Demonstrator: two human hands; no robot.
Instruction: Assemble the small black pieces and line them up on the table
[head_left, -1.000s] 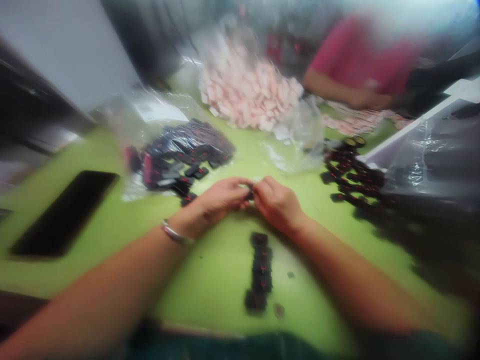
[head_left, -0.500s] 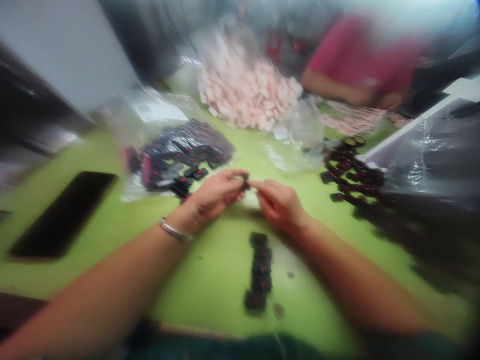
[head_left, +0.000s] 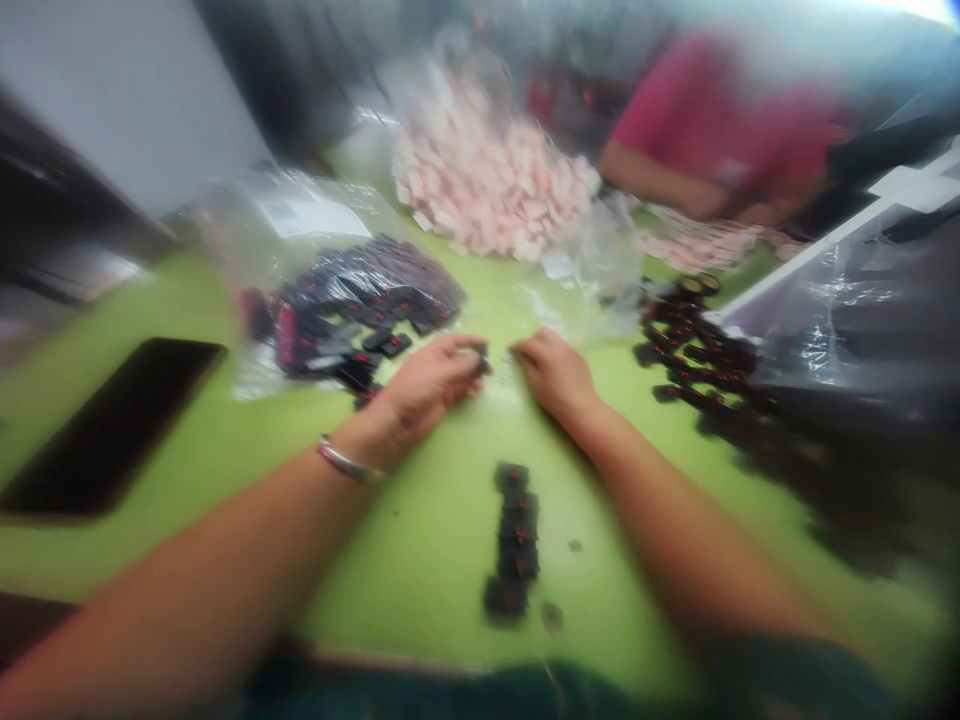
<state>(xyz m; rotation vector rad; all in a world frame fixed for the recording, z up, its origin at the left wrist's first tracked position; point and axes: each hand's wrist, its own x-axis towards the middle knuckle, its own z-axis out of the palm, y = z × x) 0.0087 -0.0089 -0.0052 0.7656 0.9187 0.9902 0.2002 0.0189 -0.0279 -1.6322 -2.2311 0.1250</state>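
My left hand (head_left: 431, 385) pinches a small black plastic part (head_left: 483, 358) between thumb and fingers, over the middle of the table. To its right, my right hand (head_left: 559, 372) is turned palm down with its fingers drawn together, beside a few tiny pale pieces (head_left: 507, 364) on the tabletop. Whatever is at its fingertips is too small and blurred to name. Nearer to me, a column of several black parts with red marks (head_left: 517, 535) lies on the green table (head_left: 420, 560).
On the left are a clear bag of black parts (head_left: 375, 290) and a dark flat slab (head_left: 112, 425). Pale pink pieces (head_left: 495, 190) fill a bag at the back. More black parts (head_left: 686, 345) lie by a plastic-lined box (head_left: 840, 300). A person in pink (head_left: 690, 120) sits opposite.
My right hand has come away from the black part in my left hand and moved slightly to the tiny pale pieces. My left hand still holds the part. The view has shifted slightly.
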